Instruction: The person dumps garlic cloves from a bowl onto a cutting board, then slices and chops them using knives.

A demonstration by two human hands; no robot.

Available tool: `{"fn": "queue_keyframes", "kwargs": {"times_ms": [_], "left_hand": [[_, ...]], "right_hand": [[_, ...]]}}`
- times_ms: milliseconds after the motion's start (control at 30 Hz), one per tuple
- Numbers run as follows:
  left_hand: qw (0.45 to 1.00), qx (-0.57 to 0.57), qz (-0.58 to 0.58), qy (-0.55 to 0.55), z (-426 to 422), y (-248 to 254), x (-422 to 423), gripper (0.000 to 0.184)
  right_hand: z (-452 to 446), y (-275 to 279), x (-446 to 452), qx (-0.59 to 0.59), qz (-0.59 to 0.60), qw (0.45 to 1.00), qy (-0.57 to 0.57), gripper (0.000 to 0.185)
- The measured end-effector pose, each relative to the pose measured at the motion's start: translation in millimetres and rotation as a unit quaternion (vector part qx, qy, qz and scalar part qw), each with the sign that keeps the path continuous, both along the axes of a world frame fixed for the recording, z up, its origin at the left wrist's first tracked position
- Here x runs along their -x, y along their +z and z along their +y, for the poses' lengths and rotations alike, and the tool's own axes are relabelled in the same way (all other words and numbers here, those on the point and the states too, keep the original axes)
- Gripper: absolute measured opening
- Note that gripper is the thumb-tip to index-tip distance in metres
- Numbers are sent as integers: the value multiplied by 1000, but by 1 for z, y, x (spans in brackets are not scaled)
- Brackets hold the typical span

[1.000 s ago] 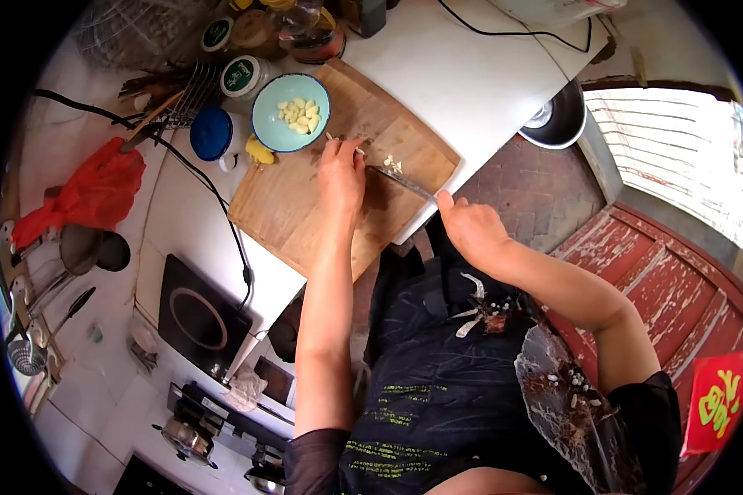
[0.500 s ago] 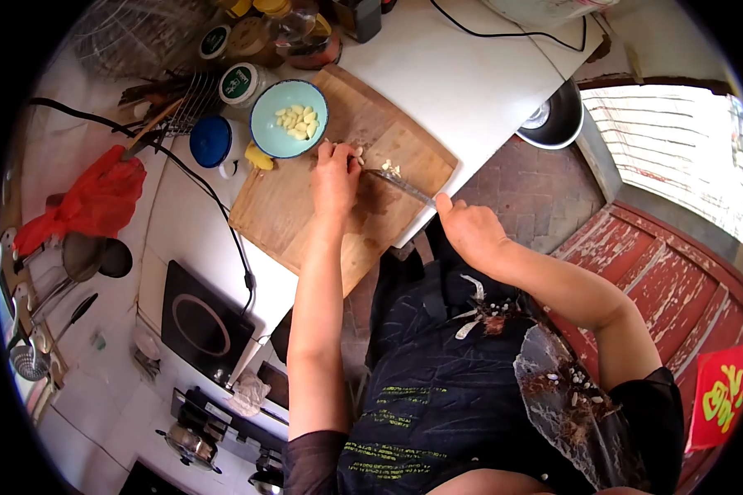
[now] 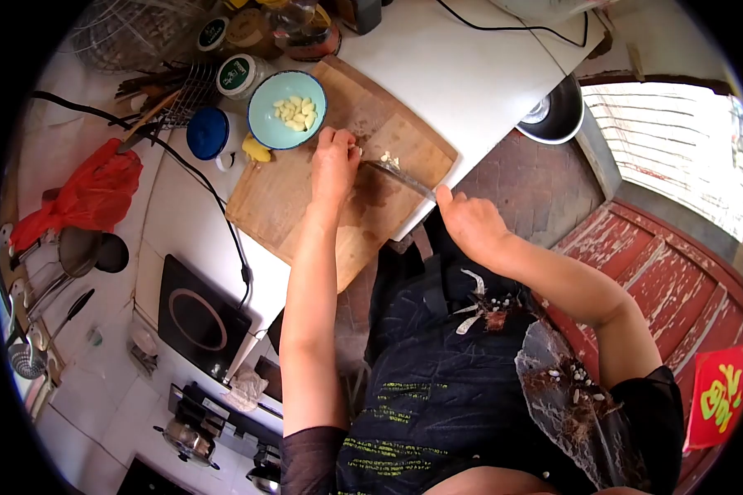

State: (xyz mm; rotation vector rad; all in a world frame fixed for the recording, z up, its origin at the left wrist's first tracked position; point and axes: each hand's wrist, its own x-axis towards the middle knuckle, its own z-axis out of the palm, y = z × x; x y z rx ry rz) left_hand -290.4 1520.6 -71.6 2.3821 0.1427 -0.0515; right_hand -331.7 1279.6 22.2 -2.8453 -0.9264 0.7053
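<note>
My right hand [image 3: 474, 224] is closed round the handle of a knife [image 3: 404, 178], whose blade lies low over the wooden cutting board [image 3: 280, 202]. Fingers bent together, my left hand [image 3: 335, 165] rests on the board at the blade's far end; a small pale piece shows at its fingertips, too small to name. Just beyond the blade are small chopped pale pieces [image 3: 390, 159]. A light blue bowl [image 3: 260, 115] with several peeled garlic cloves [image 3: 295, 112] stands on the board's far left part. Beside it lies a yellow piece [image 3: 256, 149], perhaps ginger.
A blue-lidded mug [image 3: 208, 134] and lidded jars [image 3: 236, 73] stand left of the bowl. A black cable [image 3: 223, 202] runs along the counter past a black cooktop [image 3: 194, 318]. A metal pot [image 3: 563, 115] is below the counter's right edge. Red bag [image 3: 99, 190] at left.
My left hand has shifted slightly left along the board, away from the chopped pieces. The knife and my right hand have barely moved, and the view has shifted a little.
</note>
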Motion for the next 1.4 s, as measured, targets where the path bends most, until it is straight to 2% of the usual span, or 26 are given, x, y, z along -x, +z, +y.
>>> {"fn": "queue_keyframes", "kwargs": {"times_ms": [100, 333, 400, 433, 500, 633, 800, 967, 1067, 1267, 1400], "left_hand": [[998, -49, -31, 6, 0, 0, 7, 8], [996, -63, -17, 60, -9, 1, 27, 7], [994, 29, 7, 104, -14, 2, 32, 6], [994, 31, 8, 103, -20, 4, 35, 6], [977, 117, 14, 180, -37, 8, 45, 8], [980, 77, 7, 186, -59, 2, 63, 11], [966, 132, -56, 213, -69, 3, 73, 10], [985, 49, -71, 152, -68, -9, 80, 10], [985, 19, -58, 158, -71, -4, 77, 10], [978, 61, -52, 194, -76, -7, 75, 8], [979, 43, -53, 193, -78, -6, 74, 10]], "right_hand": [[-1, -2, 1, 1, -11, 1000, 9, 15], [-2, -1, -1, 11, 1, 1000, 9, 15], [-4, -1, -3, 12, 8, 1000, 8, 15], [-5, -1, -3, 2, 5, 1000, 5, 16], [-10, 1, -2, -6, 3, 1000, 4, 16], [-18, 7, 0, -9, 8, 1000, -5, 17], [-17, 11, 3, -2, 4, 1000, 1, 17], [-19, 12, 6, -18, 4, 1000, 11, 17], [-22, 11, 8, -8, 2, 1000, 17, 16], [-24, 11, 11, -10, 6, 1000, 18, 16], [-23, 12, 11, 2, 12, 1000, 19, 15]]}}
